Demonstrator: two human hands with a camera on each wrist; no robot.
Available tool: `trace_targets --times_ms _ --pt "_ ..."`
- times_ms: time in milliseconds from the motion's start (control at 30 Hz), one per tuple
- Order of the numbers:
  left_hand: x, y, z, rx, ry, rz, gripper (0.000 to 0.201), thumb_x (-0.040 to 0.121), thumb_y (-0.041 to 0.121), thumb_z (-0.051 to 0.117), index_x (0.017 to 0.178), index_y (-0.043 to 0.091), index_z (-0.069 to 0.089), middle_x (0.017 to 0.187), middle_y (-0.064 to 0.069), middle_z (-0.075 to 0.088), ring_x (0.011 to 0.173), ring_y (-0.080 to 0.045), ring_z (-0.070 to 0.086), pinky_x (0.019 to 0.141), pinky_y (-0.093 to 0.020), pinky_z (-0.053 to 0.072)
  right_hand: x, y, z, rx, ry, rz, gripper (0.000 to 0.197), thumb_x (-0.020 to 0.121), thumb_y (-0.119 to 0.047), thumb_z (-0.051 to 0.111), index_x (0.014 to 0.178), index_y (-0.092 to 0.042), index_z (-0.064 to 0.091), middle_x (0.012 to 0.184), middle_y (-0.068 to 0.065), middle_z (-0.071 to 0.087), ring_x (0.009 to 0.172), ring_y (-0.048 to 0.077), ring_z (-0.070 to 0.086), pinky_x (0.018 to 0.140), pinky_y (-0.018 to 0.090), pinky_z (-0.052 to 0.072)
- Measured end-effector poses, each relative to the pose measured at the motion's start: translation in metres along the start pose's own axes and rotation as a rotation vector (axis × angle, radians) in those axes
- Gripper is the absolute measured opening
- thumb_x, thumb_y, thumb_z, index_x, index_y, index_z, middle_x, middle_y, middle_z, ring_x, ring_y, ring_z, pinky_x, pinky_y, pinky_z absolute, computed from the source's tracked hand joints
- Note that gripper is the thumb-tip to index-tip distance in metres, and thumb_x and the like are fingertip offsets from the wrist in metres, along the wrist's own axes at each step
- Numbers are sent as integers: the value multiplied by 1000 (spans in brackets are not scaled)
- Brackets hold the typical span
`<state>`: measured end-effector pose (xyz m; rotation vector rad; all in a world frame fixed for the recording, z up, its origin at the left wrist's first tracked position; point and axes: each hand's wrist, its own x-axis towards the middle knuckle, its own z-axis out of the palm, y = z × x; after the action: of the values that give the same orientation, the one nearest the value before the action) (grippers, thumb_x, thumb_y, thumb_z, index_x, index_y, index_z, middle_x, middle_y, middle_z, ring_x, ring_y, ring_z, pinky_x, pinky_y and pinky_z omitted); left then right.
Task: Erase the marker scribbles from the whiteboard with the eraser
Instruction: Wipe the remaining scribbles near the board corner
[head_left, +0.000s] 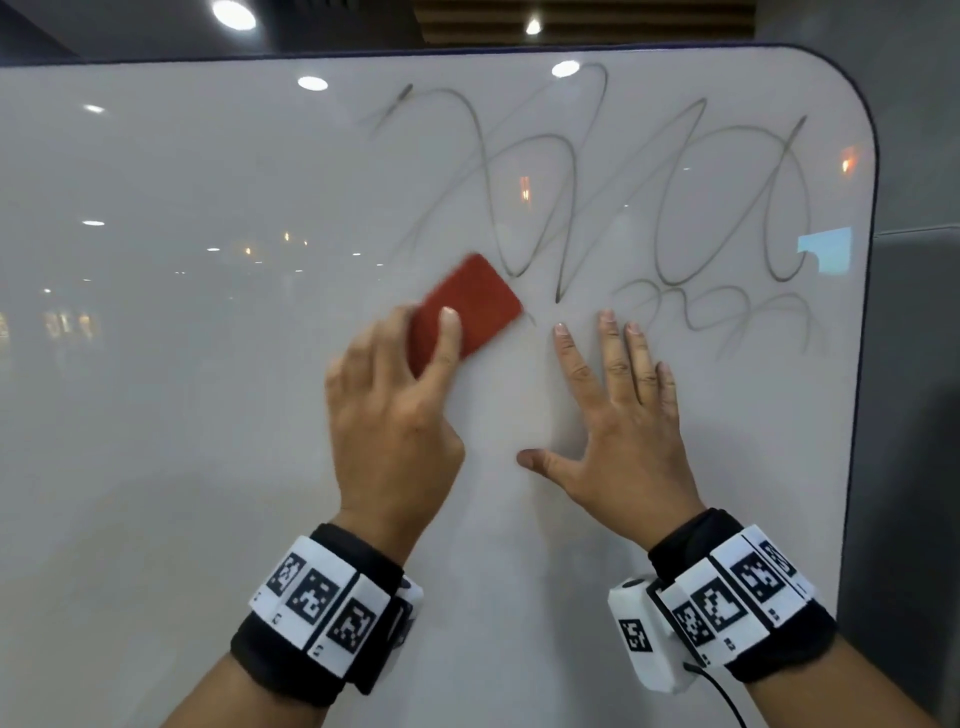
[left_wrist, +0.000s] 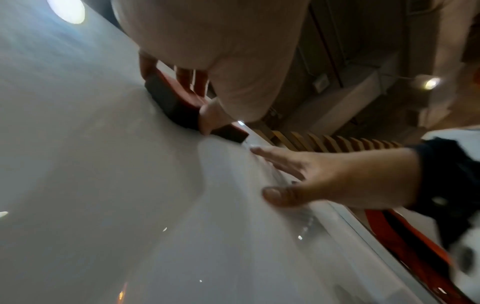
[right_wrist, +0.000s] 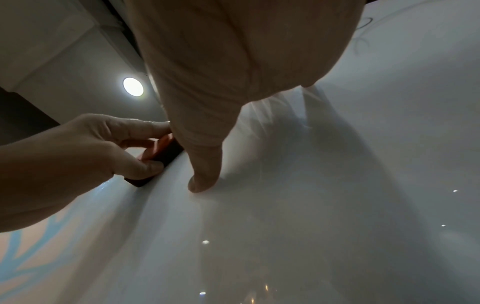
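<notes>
Hands: left hand (head_left: 395, 410) gripped a red rectangular felt eraser (head_left: 470, 309), pressed against the glossy white whiteboard (head_left: 208, 364); right hand (head_left: 618, 415) lay flat, fingers spread, just beside it. Grey looping marker scribbles (head_left: 649, 208) filled the board's upper right corner, above the eraser.

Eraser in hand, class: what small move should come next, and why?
Probably sweep the eraser up and right across the scribbles. The left hand grips it just below their lowest loops, which look unerased, while the right hand lies flat on the whiteboard.
</notes>
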<state>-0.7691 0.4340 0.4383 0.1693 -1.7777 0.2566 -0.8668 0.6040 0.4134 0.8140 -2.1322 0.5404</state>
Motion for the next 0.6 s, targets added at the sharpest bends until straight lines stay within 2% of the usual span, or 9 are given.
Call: trace_targets --times_ms 67,100,133,267,333,433,467,533,600 --pt "-9 8 2 6 -70 145 68 74 5 45 141 15 55 141 -18 50 125 -38 45 99 -51 37 -1 0 1 11 7 4 118 72 -79 57 150 -43 -24 162 -3 -27 149 18 -25 122 49 -4" --pt "-8 7 1 10 -79 158 69 74 4 45 141 16 55 141 -17 51 125 -37 45 100 -50 36 -1 0 1 15 8 6 119 72 -79 57 151 -42 -24 163 -3 -26 149 18 -25 122 49 -4" --pt "-5 4 1 6 -61 118 69 74 4 47 141 16 56 140 -16 51 125 -37 45 99 -51 36 -2 0 2 17 9 9 120 72 -80 57 152 -40 -23 163 -3 -26 149 17 -25 122 48 -5" --pt "14 -6 -3 -29 53 -186 71 71 -1 56 140 16 56 139 -16 50 122 -37 43 95 -53 38 -2 1 3 24 21 16 121 71 -80 54 152 -36 -24 163 -5 -25 149 15 -25 122 47 -5" --pt "12 0 -1 -31 40 -115 70 72 1 55 140 16 56 139 -17 50 122 -37 43 95 -52 38 -3 2 4 27 18 18 122 71 -80 56 152 -36 -24 163 -5 -25 149 15 -25 122 47 -5" --pt "-3 6 2 -21 -50 156 68 73 4 47 139 16 57 140 -16 51 125 -37 45 101 -50 35 -3 1 4 30 16 23 123 71 -81 57 153 -36 -23 164 -4 -23 150 15 -24 122 47 -5" --pt "-4 5 2 -13 -69 192 69 73 5 45 140 17 57 140 -15 51 126 -36 45 103 -49 35 -3 2 3 26 9 24 123 71 -82 57 152 -36 -23 163 -4 -24 149 15 -24 122 47 -5" --pt "-2 2 3 -10 -61 157 69 73 4 46 140 18 58 140 -14 52 127 -35 45 103 -48 34 -2 2 3 18 3 25 123 71 -82 56 152 -36 -25 163 -4 -25 149 15 -25 123 47 -5" --pt "1 5 4 -22 -20 52 66 75 1 50 139 18 59 139 -14 53 125 -36 47 100 -50 38 -2 2 2 4 7 27 125 69 -82 57 153 -35 -22 164 -3 -22 150 17 -22 123 48 -2"
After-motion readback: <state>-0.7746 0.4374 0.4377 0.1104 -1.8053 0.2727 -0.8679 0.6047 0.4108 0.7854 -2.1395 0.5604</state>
